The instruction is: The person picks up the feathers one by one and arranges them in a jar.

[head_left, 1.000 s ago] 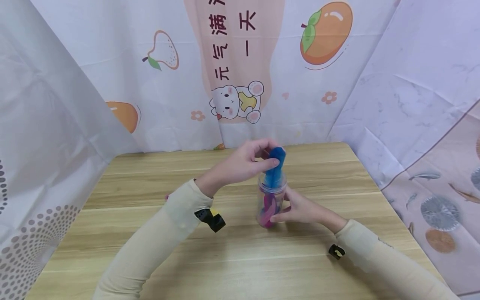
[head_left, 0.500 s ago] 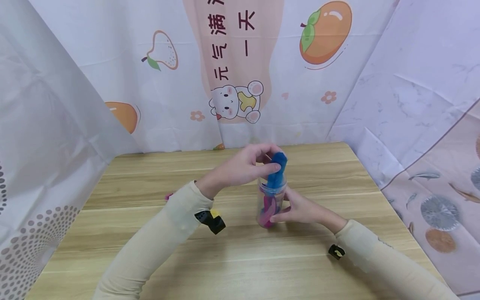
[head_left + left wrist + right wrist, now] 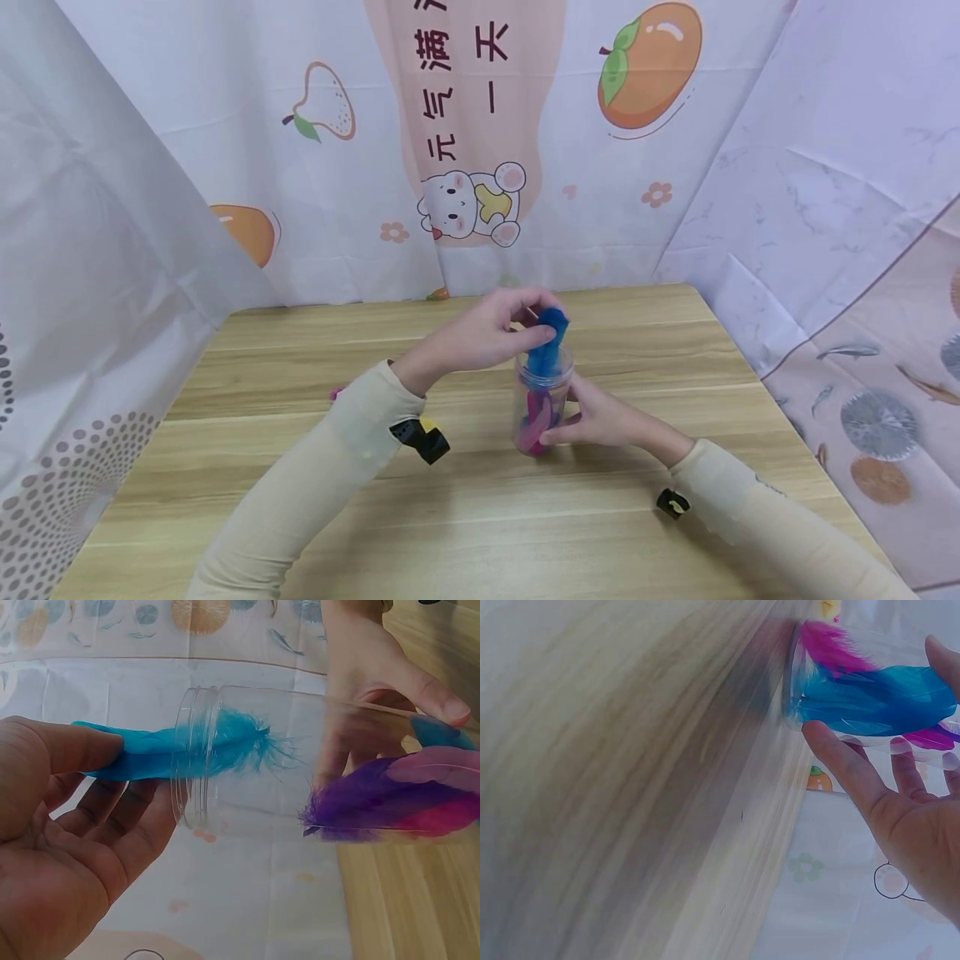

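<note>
My left hand (image 3: 487, 335) pinches a bright blue feather (image 3: 150, 754) between thumb and fingers. The fluffy quill end of that feather is inside the mouth of a clear jar (image 3: 262, 802), while its broad end sticks out above the rim. Around the lower side of the upright jar, my right hand (image 3: 603, 417) grips with thumb and fingers. Inside lie a purple feather (image 3: 360, 795), a pink feather (image 3: 439, 769) and, in the right wrist view, a blue feather (image 3: 877, 697) near the bottom.
The jar stands on a wood-grain table (image 3: 465, 525). Left of it, partly behind the left sleeve (image 3: 322, 475), show a small magenta thing (image 3: 336, 392) and a yellow thing (image 3: 429, 423). Behind the table hangs a printed curtain (image 3: 360, 267).
My left hand has lowered slightly, and the blue feather it pinches sits deeper in the jar. The right hand and the jar have stayed in place.
</note>
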{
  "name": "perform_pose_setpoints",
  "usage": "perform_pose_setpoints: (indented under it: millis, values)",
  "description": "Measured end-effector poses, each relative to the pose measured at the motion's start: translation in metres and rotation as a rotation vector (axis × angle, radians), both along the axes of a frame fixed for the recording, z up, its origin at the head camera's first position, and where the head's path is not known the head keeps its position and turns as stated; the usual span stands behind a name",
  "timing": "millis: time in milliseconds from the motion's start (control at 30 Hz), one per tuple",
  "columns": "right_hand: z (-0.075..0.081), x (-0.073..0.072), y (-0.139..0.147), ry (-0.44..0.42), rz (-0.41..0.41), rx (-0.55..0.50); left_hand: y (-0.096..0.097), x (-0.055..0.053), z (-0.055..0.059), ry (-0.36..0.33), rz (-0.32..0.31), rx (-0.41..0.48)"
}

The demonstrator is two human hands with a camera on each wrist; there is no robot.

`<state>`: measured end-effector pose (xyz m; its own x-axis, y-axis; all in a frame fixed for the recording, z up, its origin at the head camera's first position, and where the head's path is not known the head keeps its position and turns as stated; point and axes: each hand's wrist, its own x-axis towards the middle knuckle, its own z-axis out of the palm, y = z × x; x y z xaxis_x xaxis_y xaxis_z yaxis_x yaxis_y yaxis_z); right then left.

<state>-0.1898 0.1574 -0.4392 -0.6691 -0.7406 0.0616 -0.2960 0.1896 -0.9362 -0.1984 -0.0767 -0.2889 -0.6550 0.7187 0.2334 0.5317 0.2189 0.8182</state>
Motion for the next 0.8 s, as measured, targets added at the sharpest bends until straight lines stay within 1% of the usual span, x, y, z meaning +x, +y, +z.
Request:
perform_pose_setpoints:
  millis: [100, 267, 500, 633, 800]
  values:
    - [-0.0007, -0.0003, -0.0001, 0.002, 0.0, -0.001, 0.0002, -0.0002, -0.0016, 0.011, -0.002, -0.018]
    - [-0.0009, -0.0006, -0.0006, 0.013, 0.007, -0.008, 0.0009, 0.0001, -0.003, 0.05, -0.005, -0.045]
    - [-0.001, -0.001, -0.0007, 0.021, 0.011, -0.002, 0.0007, -0.0016, -0.0052, 0.082, -0.005, -0.046]
    - [-0.0017, -0.0018, -0.0002, 0.017, 0.013, 0.0, 0.0003, -0.0016, -0.0054, 0.085, -0.002, -0.049]
    - [-0.0023, -0.0024, -0.0001, 0.014, 0.019, 0.001, -0.0001, 0.0001, -0.0037, 0.057, 0.01, -0.058]
